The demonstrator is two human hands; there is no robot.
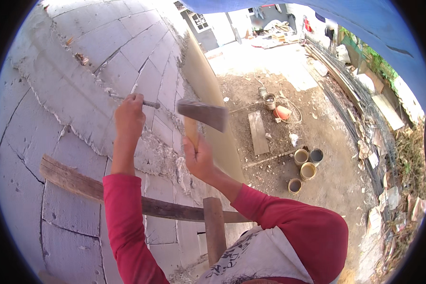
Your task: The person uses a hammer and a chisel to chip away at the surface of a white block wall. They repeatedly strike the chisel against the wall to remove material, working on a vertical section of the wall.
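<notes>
Left hand (pixel 129 113): my fingers are wrapped tightly round a slim metal rod (pixel 151 103), held in front of the block wall.
Right hand (pixel 199 160): I have it clamped on the wooden handle of a hammer (pixel 204 115); its blurred, wedge-shaped head is just right of the rod, apart from it.
Wall: pale blocks (pixel 75 208) and a rough mortar band (pixel 57 85).
Timber: a weathered beam (pixel 71 179) passes behind my red left sleeve (pixel 123 208).
Ground: four buckets (pixel 308 178), well apart from me.
</notes>
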